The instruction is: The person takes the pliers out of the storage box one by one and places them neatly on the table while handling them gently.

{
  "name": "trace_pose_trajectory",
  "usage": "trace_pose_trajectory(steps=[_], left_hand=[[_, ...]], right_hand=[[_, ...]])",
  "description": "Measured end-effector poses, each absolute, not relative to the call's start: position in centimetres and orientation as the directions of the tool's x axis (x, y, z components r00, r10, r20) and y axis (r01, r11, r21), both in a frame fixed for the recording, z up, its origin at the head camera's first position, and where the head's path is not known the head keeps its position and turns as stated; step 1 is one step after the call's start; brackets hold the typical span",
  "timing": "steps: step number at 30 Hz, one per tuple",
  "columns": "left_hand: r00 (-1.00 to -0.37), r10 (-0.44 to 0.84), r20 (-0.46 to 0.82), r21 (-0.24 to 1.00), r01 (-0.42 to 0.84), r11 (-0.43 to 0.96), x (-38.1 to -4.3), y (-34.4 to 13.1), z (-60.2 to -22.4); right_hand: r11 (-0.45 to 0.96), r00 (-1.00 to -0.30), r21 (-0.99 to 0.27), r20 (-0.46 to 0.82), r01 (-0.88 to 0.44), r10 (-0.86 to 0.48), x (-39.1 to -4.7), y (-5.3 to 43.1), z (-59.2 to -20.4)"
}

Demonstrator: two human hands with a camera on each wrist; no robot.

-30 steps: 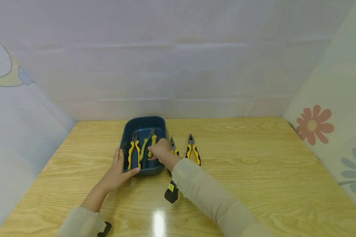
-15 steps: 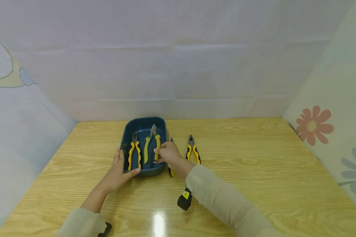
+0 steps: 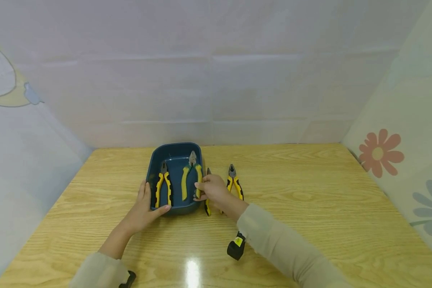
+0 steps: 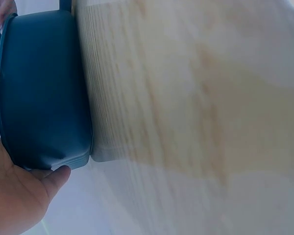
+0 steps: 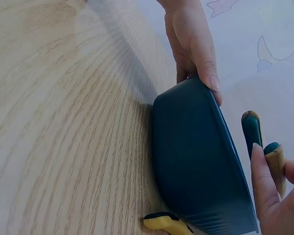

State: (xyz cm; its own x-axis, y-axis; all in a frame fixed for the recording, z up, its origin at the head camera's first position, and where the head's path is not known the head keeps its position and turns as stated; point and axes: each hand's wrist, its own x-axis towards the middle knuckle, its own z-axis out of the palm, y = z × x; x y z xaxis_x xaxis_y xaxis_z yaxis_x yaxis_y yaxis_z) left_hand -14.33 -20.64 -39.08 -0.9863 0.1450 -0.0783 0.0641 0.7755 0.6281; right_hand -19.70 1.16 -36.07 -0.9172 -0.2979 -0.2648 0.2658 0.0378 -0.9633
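Observation:
My left hand (image 3: 139, 211) holds the near left corner of a dark blue plastic bin (image 3: 178, 210), thumb over the front rim and fingers along its side. In it on the left lies a pair of pliers (image 3: 158, 190) with yellow and black handles. My right hand (image 3: 216, 190) pinches the right handle of a second pair of pliers (image 3: 185, 184), with yellow and green handles spread apart and metal nose pointing away. In the right wrist view, these handles (image 5: 276, 164) show above the bin's rim. The left wrist view shows the bin's outer wall (image 4: 44, 88) beside my left thumb.
Right of the bin, another pair of pliers (image 3: 207, 208) lies on the wooden table (image 3: 302, 208), partly hidden by my right hand. Farther right lies one more pair of pliers (image 3: 232, 172), its lower handles partly behind my wrist. A pale wall cloth (image 3: 216, 96) rises behind the table.
My right hand has moved right with the green-handled pliers, from the middle of the bin to over its right side. The left hand and the bin stay put.

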Motion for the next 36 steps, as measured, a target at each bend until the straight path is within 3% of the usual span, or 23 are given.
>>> trace_pose_trajectory(steps=[27, 36], left_hand=[[-0.987, 0.144, -0.076, 0.619, 0.067, 0.782, -14.1, -20.9, -39.1], [-0.986, 0.144, -0.085, 0.621, 0.061, 0.781, -14.2, -20.8, -39.0]], right_hand=[[0.018, -0.921, -0.969, -0.241, 0.248, -0.305, -18.9, 4.4, -36.2], [0.078, -0.932, -0.972, -0.235, 0.222, -0.274, -18.9, 5.4, -36.5]])
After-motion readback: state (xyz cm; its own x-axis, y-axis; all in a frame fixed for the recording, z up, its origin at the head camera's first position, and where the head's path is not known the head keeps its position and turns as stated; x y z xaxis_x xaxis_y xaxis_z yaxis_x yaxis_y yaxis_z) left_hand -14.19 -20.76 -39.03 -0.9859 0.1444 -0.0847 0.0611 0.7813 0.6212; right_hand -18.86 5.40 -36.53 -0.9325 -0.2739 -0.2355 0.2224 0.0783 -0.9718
